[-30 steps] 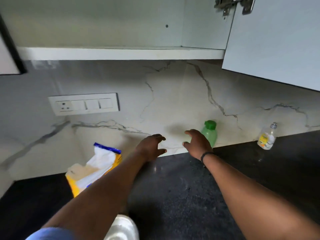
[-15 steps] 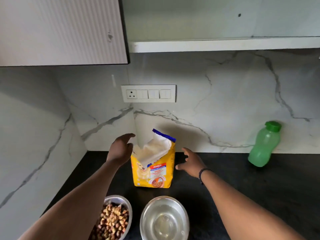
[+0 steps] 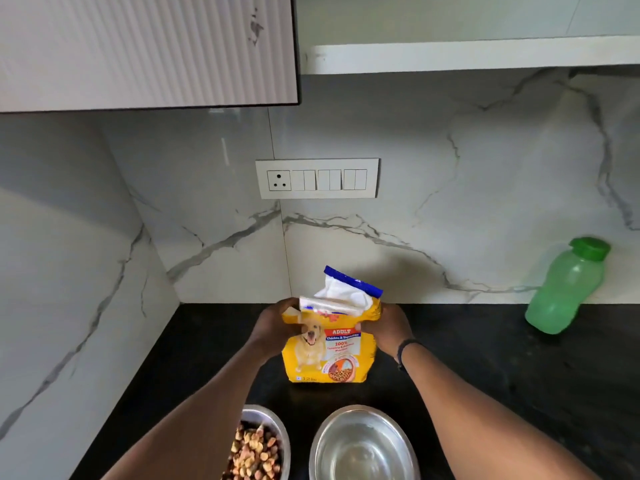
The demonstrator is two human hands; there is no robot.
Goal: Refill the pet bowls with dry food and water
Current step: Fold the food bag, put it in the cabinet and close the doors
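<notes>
The left hand (image 3: 273, 332) and right hand (image 3: 389, 329) clasp opposite sides of the yellow dog food bag (image 3: 329, 344), standing upright on the black counter (image 3: 485, 358). Nearer sit a kibble bowl (image 3: 266, 441) and a water bowl (image 3: 363, 445). A green bottle (image 3: 564, 289) leans far right.

food bag (image 3: 329, 351): glossy printed plastic, white matt lining | bowls (image 3: 363, 445): shiny smooth steel | bottle (image 3: 564, 292): translucent green plastic, matt | counter (image 3: 502, 368): dark speckled polished stone | wall (image 3: 450, 202): glossy veined marble | cabinet door (image 3: 145, 46): ribbed, matt
</notes>
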